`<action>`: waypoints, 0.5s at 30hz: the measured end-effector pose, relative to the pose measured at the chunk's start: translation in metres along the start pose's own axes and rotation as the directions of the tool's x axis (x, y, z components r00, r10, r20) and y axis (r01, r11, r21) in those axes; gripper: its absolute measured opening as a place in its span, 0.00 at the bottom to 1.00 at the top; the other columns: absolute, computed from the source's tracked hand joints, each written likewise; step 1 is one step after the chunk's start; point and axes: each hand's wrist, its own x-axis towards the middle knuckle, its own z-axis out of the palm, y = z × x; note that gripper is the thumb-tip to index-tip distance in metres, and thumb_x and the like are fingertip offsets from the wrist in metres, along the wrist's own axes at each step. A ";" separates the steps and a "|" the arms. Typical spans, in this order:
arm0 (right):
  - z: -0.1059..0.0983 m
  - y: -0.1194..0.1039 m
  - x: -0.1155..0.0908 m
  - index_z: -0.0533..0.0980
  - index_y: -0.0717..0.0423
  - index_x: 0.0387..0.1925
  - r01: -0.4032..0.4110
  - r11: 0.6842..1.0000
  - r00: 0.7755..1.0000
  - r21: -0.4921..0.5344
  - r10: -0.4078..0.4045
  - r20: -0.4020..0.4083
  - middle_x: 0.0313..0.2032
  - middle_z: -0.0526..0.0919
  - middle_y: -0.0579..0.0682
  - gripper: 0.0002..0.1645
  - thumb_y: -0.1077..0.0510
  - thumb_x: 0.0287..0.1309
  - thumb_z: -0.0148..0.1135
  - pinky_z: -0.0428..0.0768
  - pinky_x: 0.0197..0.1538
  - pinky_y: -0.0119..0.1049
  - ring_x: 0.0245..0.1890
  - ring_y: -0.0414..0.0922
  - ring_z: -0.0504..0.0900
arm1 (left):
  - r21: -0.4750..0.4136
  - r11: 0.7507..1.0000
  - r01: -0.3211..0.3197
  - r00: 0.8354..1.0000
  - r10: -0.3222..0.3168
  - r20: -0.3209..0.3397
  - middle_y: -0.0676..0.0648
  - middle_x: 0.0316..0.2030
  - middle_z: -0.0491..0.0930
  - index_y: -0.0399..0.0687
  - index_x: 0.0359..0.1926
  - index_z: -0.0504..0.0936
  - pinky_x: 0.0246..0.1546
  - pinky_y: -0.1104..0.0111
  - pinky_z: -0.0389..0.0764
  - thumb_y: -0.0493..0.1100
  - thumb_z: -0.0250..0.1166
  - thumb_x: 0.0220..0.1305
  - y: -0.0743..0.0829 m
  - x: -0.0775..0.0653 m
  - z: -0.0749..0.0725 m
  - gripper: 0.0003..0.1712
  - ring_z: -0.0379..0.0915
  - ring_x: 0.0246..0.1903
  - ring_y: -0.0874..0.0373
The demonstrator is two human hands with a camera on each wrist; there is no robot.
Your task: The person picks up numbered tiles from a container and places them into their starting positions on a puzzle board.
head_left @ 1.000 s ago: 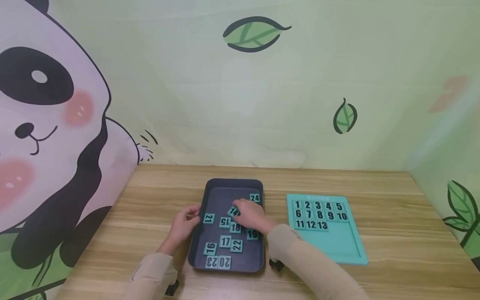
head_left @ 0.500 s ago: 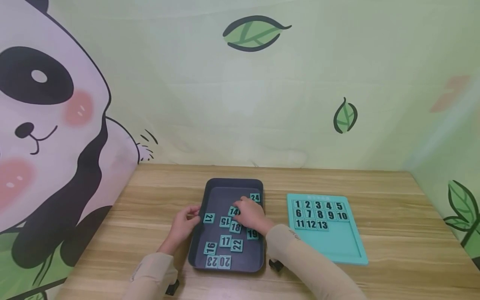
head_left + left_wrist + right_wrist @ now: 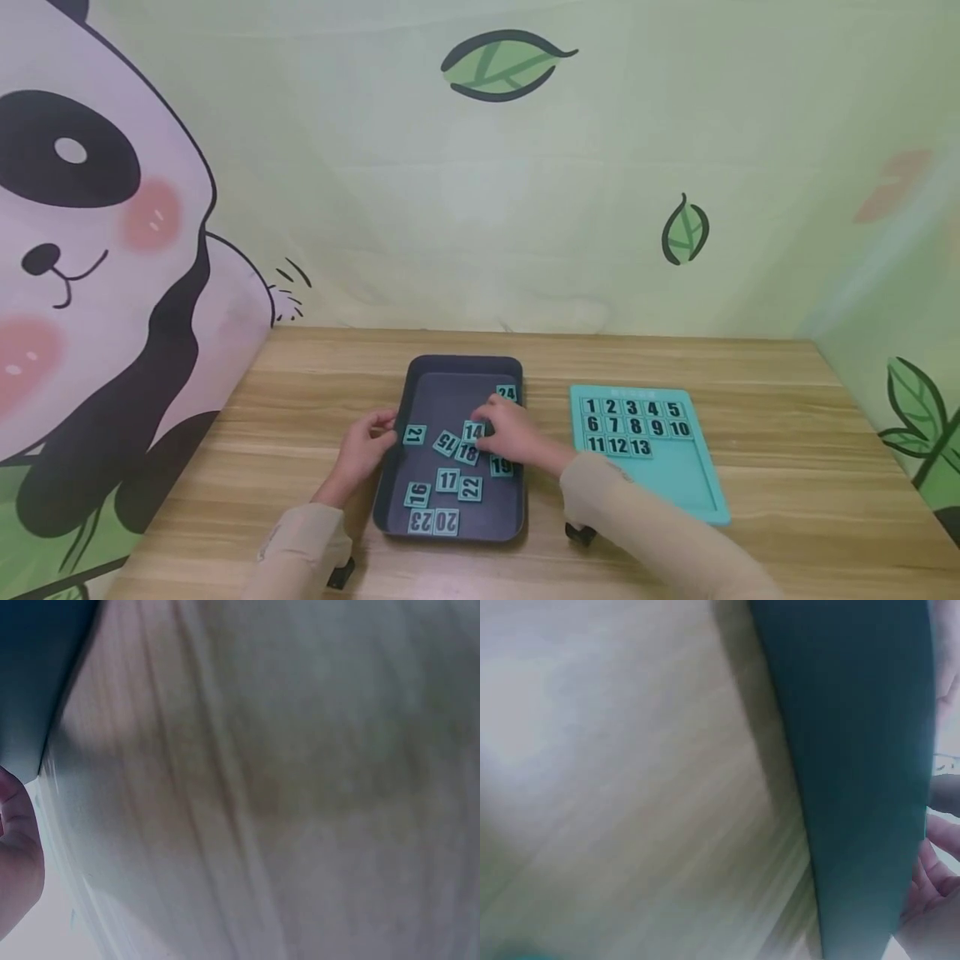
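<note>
In the head view, my right hand (image 3: 513, 432) pinches the turquoise number tile 14 (image 3: 473, 430) between thumb and fingers, over the dark tray (image 3: 442, 387). Tile 15 (image 3: 447, 442) lies askew beside it, and tile 18 (image 3: 467, 452) sits just below, close to the thumb. At the tray's left rim, my left hand (image 3: 363, 454) grips the edge with thumb and fingers. The left wrist view catches only part of that hand (image 3: 16, 855) by the tray wall (image 3: 41, 675). Right-hand fingers (image 3: 934, 881) show past the tray's side in the right wrist view.
Several more tiles lie in the tray, among them 21 (image 3: 415, 435), 17 (image 3: 447, 480), 23 (image 3: 421, 522) and 24 (image 3: 507, 392). To its right, a turquoise board (image 3: 678, 496) carries tiles 1 to 13 in rows. A panda-printed backdrop (image 3: 480, 208) stands behind the wooden table (image 3: 315, 367).
My right hand has shifted slightly right and nearer with tile 14, which was tilted and is now straighter. Tile 15 has turned askew. The left hand stays at the rim.
</note>
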 end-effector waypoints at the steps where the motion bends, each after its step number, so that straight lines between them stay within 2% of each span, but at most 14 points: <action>1: -0.002 0.000 -0.003 0.75 0.54 0.46 0.007 1.000 1.000 0.007 -0.007 0.004 0.38 0.71 0.47 0.21 0.55 0.47 0.62 0.74 0.42 0.31 0.37 0.40 0.71 | 0.001 1.000 -0.002 1.000 0.002 0.000 0.40 0.41 0.74 0.37 0.52 0.72 0.38 0.66 0.77 0.33 0.55 0.54 0.000 0.000 0.000 0.21 0.72 0.40 0.51; 11: -0.021 0.007 -0.034 0.76 0.56 0.44 0.116 0.993 0.993 -0.014 -0.115 0.032 0.36 0.71 0.47 0.20 0.57 0.45 0.63 0.73 0.40 0.32 0.35 0.40 0.70 | 0.003 1.000 0.015 1.000 -0.015 0.006 0.40 0.43 0.73 0.38 0.52 0.71 0.40 0.65 0.76 0.34 0.55 0.55 -0.001 0.001 0.001 0.21 0.71 0.42 0.50; 15: -0.030 0.011 -0.045 0.76 0.57 0.43 0.119 0.993 0.992 -0.013 -0.119 0.030 0.36 0.71 0.47 0.19 0.60 0.44 0.63 0.72 0.36 0.33 0.33 0.41 0.69 | -0.004 1.000 0.023 1.000 -0.023 0.010 0.41 0.43 0.73 0.39 0.53 0.71 0.40 0.65 0.76 0.34 0.54 0.55 -0.002 0.002 0.001 0.21 0.71 0.42 0.50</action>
